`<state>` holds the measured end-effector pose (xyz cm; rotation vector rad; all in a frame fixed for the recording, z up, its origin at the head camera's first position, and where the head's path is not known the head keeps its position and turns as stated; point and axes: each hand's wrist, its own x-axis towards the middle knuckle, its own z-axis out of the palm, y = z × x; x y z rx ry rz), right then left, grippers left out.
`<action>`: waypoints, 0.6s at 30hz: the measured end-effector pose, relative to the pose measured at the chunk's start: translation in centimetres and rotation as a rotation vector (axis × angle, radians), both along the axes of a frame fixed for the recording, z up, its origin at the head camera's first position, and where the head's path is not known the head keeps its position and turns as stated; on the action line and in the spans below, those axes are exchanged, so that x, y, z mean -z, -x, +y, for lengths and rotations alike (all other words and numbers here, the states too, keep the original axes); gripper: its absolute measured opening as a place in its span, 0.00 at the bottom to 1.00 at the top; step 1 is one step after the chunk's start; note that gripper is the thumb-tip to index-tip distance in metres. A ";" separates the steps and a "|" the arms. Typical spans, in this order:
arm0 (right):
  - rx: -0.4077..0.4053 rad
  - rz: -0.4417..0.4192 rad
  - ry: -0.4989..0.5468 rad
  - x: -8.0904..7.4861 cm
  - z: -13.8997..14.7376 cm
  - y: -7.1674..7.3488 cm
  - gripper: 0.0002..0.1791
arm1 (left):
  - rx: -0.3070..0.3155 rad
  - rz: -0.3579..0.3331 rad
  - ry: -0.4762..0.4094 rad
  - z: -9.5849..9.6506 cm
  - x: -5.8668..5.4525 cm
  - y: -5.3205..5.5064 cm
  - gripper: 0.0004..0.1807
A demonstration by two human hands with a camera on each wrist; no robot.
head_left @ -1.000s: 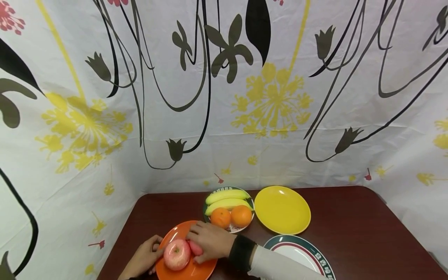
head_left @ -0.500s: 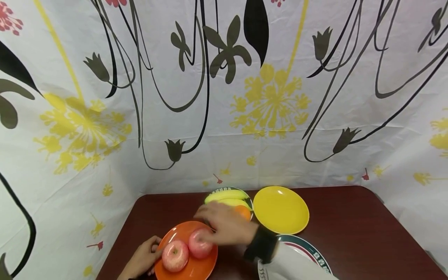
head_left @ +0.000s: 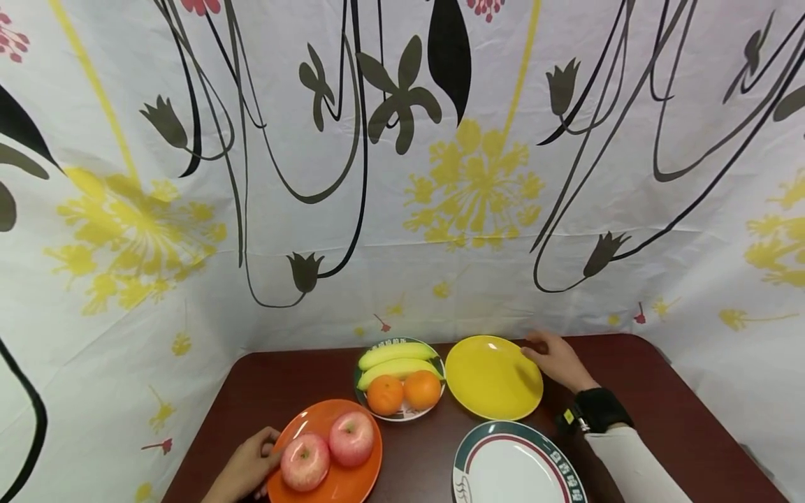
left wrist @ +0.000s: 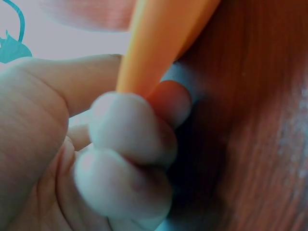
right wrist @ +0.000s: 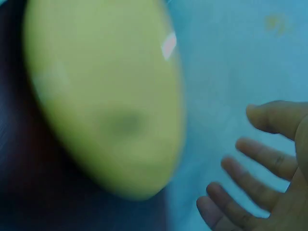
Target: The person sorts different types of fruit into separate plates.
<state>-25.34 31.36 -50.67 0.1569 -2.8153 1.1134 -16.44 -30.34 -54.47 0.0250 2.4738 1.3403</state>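
My left hand [head_left: 244,464] pinches the left rim of an orange plate [head_left: 352,485] holding two apples, one red-pink apple [head_left: 305,461] in front of another apple [head_left: 351,439]. The left wrist view shows the plate's edge [left wrist: 154,43] between thumb and curled fingers, just over the table. At the back right, my right hand [head_left: 558,360] is beside the right rim of a yellow plate [head_left: 493,381], which bears nothing. Its fingers [right wrist: 257,185] are spread and hold nothing in the right wrist view, with a gap to the plate.
A patterned plate [head_left: 405,417] at the back holds two bananas [head_left: 396,356] and two oranges [head_left: 385,395]. A white plate with a green rim [head_left: 509,468] lies at the front, right of centre. A flowered cloth [head_left: 402,209] hangs behind the dark wooden table [head_left: 666,405].
My right hand has let go of the rear apple on the orange plate and moved right, over the fruit, to the yellow plate's far side. The left hand keeps its grip.
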 end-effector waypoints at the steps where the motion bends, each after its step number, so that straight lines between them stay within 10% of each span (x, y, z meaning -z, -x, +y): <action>1: 0.020 -0.041 -0.006 0.7 0.7 -0.1 0.31 | 0.002 0.011 0.001 0.0 0.0 0.0 0.19; 9: 0.047 -0.193 0.101 3.2 1.8 -0.4 0.34 | -0.083 0.054 0.064 -1.0 -2.1 -0.4 0.22; 14: 0.033 -0.175 0.130 3.5 1.4 -0.4 0.28 | -0.213 0.228 0.291 0.0 -7.2 0.8 0.22; 18: 0.038 -0.175 0.146 3.8 1.4 -0.4 0.25 | -0.144 0.476 0.386 4.5 -11.6 2.7 0.26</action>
